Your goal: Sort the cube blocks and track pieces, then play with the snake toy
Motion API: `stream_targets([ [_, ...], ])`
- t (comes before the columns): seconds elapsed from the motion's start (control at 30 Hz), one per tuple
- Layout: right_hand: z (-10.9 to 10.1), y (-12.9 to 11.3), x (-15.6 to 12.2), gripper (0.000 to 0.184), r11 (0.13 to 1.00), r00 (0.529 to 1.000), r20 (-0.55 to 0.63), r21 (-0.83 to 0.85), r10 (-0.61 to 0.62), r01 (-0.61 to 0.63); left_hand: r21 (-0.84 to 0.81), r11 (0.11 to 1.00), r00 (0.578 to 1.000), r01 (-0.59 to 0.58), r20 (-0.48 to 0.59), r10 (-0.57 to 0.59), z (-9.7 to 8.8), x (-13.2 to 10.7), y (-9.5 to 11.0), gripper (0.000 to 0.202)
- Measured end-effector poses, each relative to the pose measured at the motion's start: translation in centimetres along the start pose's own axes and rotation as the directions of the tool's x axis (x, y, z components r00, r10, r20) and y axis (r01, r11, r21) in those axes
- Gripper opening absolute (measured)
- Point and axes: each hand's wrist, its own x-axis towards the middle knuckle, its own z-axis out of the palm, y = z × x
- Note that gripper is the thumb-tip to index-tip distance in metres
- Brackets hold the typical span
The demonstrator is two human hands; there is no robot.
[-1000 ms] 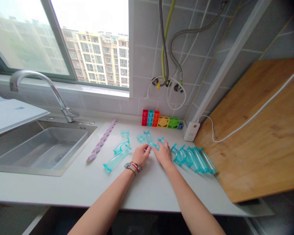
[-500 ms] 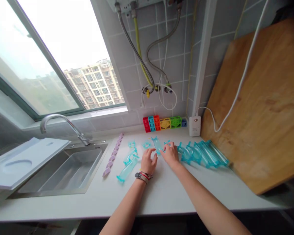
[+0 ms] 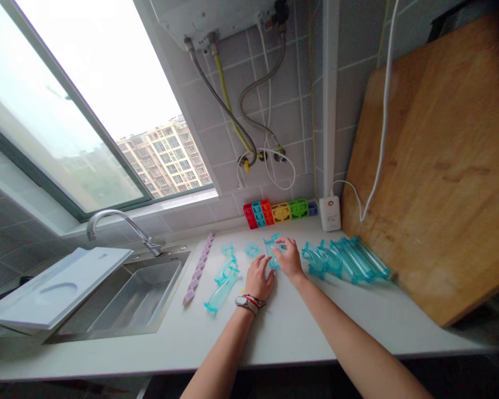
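Translucent teal plastic track pieces lie on the white counter. My right hand (image 3: 289, 257) has its thumb and curved fingers closed around the side of a teal track piece (image 3: 273, 247) in the middle; its fingers hide part of that piece. My left hand (image 3: 260, 278), wearing a wristband, is at the near end of the same piece, fingers apart and slightly bent. Left of it lie a long teal piece (image 3: 222, 293), a curved teal piece (image 3: 227, 270) and a small teal connector (image 3: 251, 250). Several curved and straight teal pieces (image 3: 344, 259) stand in a row at right.
A strip of purple diamond-shaped pieces (image 3: 198, 270) lies beside the sink (image 3: 162, 316). Colourful blocks (image 3: 280, 213) line the wall, near a white plugged device (image 3: 330, 213). A wooden board (image 3: 432, 177) leans at right; a white lid-like panel (image 3: 58, 285) covers part of the sink.
The view has shifted slightly. My right hand has moved left, away from the row, against the middle track piece; a teal piece by its fingers has left the row's left end.
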Motion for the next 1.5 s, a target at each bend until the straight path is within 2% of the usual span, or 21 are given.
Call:
stream_targets([
  [0.13,0.1,-0.1,0.1,0.034,0.992,0.995,-0.05,0.088,0.091,-0.086,0.003,1.0,0.999,-0.02,-0.028,0.02,-1.6,-0.6,0.9,0.039],
  [0.2,0.2,-0.6,0.0,0.046,0.957,0.981,-0.018,0.225,0.192,-0.184,0.022,1.0,0.999,-0.018,-0.036,0.019,-3.1,-1.6,1.1,0.031],
  [0.23,0.3,-0.9,0.0,0.051,0.912,0.964,0.028,0.318,0.264,-0.259,0.036,0.999,0.999,-0.012,-0.04,0.014,-4.1,-2.2,1.0,0.027],
  [0.3,0.3,-1.7,-0.2,0.055,0.766,0.902,0.153,0.484,0.403,-0.424,0.069,0.998,0.998,0.015,-0.055,-0.011,-6.2,-3.5,0.5,0.025],
  [0.33,0.3,-2.0,-0.3,0.054,0.692,0.868,0.206,0.533,0.452,-0.487,0.085,0.996,0.998,0.035,-0.062,-0.029,-7.3,-4.1,0.0,0.024],
  [0.4,0.2,-2.4,-0.4,0.047,0.613,0.827,0.258,0.569,0.499,-0.548,0.12,0.989,0.995,0.084,-0.071,-0.076,-9.5,-4.9,-1.3,0.022],
  [0.53,0.0,-2.3,-0.3,0.033,0.585,0.813,0.281,0.58,0.51,-0.567,0.187,0.961,0.978,0.206,-0.062,-0.198,-12.8,-5.1,-4.5,0.02],
  [0.63,-0.1,-1.9,-0.1,0.033,0.586,0.813,0.284,0.577,0.508,-0.568,0.228,0.923,0.95,0.31,-0.038,-0.31,-14.3,-4.0,-6.7,0.022],
  [0.77,-0.1,-1.6,-0.1,0.037,0.607,0.816,0.298,0.552,0.496,-0.571,0.256,0.868,0.889,0.425,0.062,-0.454,-14.8,-1.5,-9.2,0.023],
  [0.9,0.0,-1.4,-0.1,0.041,0.625,0.817,0.321,0.529,0.478,-0.574,0.292,0.82,0.814,0.492,0.18,-0.553,-14.1,0.6,-11.2,0.027],
  [1.0,0.2,-1.3,0.0,0.042,0.595,0.802,0.346,0.542,0.486,-0.594,0.308,0.788,0.764,0.533,0.225,-0.604,-13.4,1.7,-12.1,0.037],
  [1.13,0.3,-1.5,-0.1,0.04,0.563,0.784,0.374,0.549,0.495,-0.617,0.3,0.756,0.716,0.581,0.252,-0.651,-12.8,2.5,-12.5,0.035],
  [1.3,0.2,-1.9,-0.2,0.034,0.553,0.777,0.39,0.548,0.495,-0.627,0.258,0.732,0.697,0.63,0.229,-0.68,-12.5,2.9,-12.2,0.029],
  [1.4,0.2,-2.0,-0.2,0.031,0.554,0.775,0.391,0.545,0.496,-0.63,0.193,0.729,0.712,0.657,0.159,-0.684,-12.8,3.0,-12.1,0.025],
  [1.5,0.2,-2.0,-0.2,0.03,0.548,0.769,0.403,0.542,0.496,-0.638,0.067,0.742,0.739,0.667,0.065,-0.671,-13.7,3.0,-11.8,0.033],
])
